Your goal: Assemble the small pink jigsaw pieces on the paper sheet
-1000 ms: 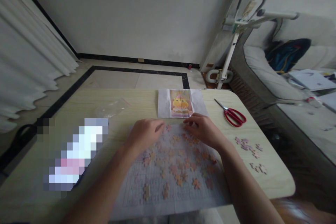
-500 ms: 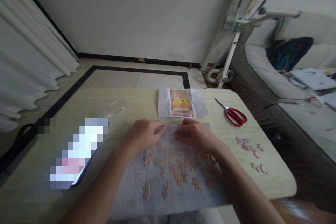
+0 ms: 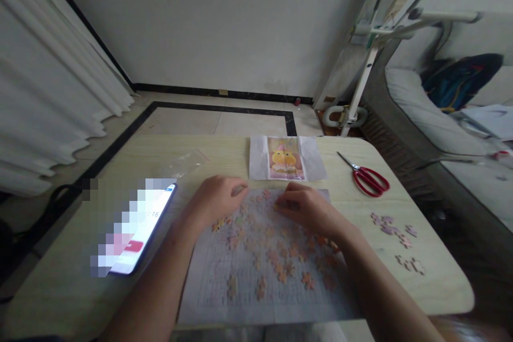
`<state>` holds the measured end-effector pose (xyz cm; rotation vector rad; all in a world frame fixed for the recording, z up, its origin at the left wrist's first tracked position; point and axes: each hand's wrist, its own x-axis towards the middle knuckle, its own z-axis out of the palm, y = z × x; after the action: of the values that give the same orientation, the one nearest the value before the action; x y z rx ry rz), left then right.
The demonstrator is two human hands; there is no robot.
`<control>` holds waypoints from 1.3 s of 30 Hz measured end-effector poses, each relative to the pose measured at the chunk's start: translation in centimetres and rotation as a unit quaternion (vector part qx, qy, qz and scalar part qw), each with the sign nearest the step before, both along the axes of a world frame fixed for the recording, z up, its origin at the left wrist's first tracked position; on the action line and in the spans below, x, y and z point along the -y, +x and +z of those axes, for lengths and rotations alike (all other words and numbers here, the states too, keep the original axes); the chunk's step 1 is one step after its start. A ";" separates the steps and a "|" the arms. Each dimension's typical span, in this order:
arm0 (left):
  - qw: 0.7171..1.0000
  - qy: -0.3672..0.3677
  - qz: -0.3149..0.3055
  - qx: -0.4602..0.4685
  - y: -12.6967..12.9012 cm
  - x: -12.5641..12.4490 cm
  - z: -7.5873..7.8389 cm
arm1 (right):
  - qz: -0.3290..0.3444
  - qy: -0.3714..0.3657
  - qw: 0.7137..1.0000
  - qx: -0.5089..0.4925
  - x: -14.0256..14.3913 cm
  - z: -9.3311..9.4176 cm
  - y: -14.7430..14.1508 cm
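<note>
A thin, printed paper sheet (image 3: 208, 288) lies on the table, with many loose jigsaw puzzle pieces (image 3: 282, 267) in orange, pink and yellow scattered over it. At the sheet's upper left edge is my left hand (image 3: 218, 197), its fingers curled in toward the thumb. My right hand (image 3: 302, 204) rests over the upper right part of the sheet, fingers bent together in a pinch. Whatever either set of fingertips holds is hidden or too small to name. Between the hands sits a small pink puzzle piece (image 3: 266, 193). Just beyond lies a picture card (image 3: 285, 158) showing a yellow cartoon figure.
Red-handled scissors (image 3: 368, 179) lie on the right of the table (image 3: 436, 278), above a group of separate puzzle pieces (image 3: 395, 227). On the left are a lit phone (image 3: 148, 232), partly pixelated, and a clear plastic bag (image 3: 186, 163). A sofa (image 3: 468, 192) stands at right.
My left hand has drawn slightly left, away from the small pink piece between the hands. My right hand stays nearly in place. The whole view has shifted a little.
</note>
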<state>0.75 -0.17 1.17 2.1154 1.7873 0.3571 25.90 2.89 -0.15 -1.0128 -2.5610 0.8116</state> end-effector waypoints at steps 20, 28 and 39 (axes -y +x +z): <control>0.995 -0.051 0.084 -0.007 -1.7 0.1 1.5 | -0.022 -0.058 0.998 -0.011 0.2 0.4 -0.1; 0.997 -0.054 0.060 -0.013 -2.1 0.1 1.2 | -0.055 -0.077 0.994 -0.060 0.0 0.4 0.1; 0.995 -0.085 0.044 -0.001 -1.8 0.2 1.2 | -0.080 -0.053 0.995 -0.037 -0.3 0.1 0.2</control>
<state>-1.08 -0.35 2.39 1.9272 1.8452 0.2178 26.14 3.22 -0.03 -1.1797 -2.3607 0.9306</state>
